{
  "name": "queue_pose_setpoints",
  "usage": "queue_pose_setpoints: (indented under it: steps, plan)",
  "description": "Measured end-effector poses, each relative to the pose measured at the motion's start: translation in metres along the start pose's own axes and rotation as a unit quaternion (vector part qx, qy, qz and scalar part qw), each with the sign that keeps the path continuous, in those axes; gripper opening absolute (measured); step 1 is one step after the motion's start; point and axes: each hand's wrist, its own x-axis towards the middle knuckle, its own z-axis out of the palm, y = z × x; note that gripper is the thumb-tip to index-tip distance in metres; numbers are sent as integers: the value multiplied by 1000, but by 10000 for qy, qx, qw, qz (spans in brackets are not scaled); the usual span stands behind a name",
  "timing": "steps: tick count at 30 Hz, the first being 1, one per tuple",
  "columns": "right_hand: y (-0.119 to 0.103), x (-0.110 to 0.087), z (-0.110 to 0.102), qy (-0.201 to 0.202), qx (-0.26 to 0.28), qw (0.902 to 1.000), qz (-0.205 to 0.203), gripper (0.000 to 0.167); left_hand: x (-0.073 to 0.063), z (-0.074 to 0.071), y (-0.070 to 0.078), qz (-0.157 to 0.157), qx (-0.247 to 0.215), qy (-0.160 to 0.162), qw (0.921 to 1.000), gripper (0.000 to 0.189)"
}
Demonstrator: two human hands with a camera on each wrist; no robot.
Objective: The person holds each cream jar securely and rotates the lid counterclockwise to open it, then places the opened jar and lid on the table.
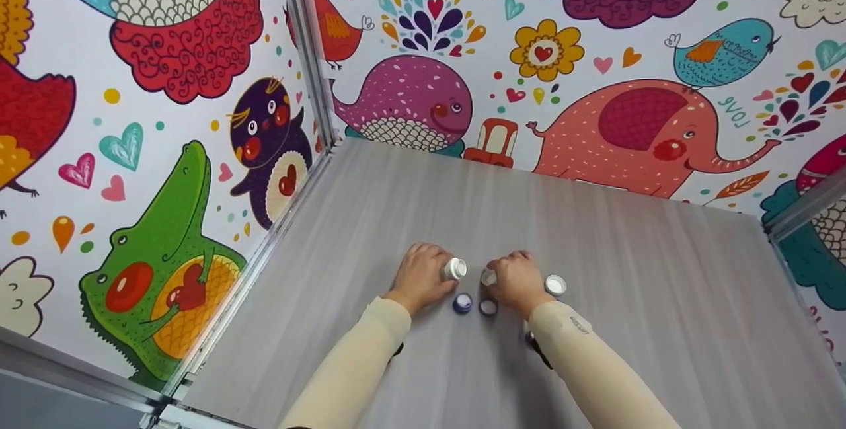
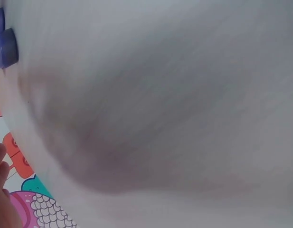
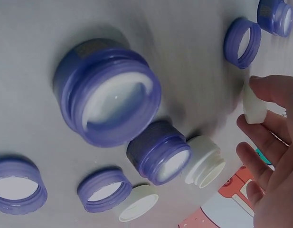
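Observation:
My left hand (image 1: 423,277) holds a small white open jar (image 1: 455,269) at its fingertips, mouth up and tilted to the right. Only the left fingers (image 2: 1,173) show in the left wrist view, at the edge. Opposite, my right hand (image 1: 519,280) pinches a white lid (image 3: 254,102) between thumb and forefinger, the other fingers loosely bent. Between the hands sit an open purple jar (image 3: 275,18) and a purple lid (image 3: 242,43). Below the right hand, two more open purple jars (image 3: 108,95) and another white jar (image 3: 203,161) stand on the table, mostly hidden in the head view.
Two purple lids (image 3: 104,190) and a white lid (image 1: 555,285) lie beside the right hand on the grey wood-grain table (image 1: 370,217). Cartoon-printed panels (image 1: 423,98) wall the table at the back and sides, framed by metal rails (image 1: 264,250).

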Motion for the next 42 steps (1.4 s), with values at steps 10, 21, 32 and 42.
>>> queue_pose_setpoints:
  steps: [10, 21, 32, 42]
  plan:
    - [4, 3, 7, -2, -86, 9999, -84, 26, 0, 1, -1, -114, -21, -190, 9998, 40]
    - [6, 4, 8, -11, -78, 9999, -150, 29, -2, 0, 0, -119, 12, -227, 9997, 38]
    - [7, 5, 8, -20, 106, 9996, -242, 22, 0, 5, -1, -222, -18, -428, 9988, 38]
    - [6, 7, 9, -138, 34, 9997, -194, 24, 5, 13, 2, -243, 77, -688, 9973, 40]
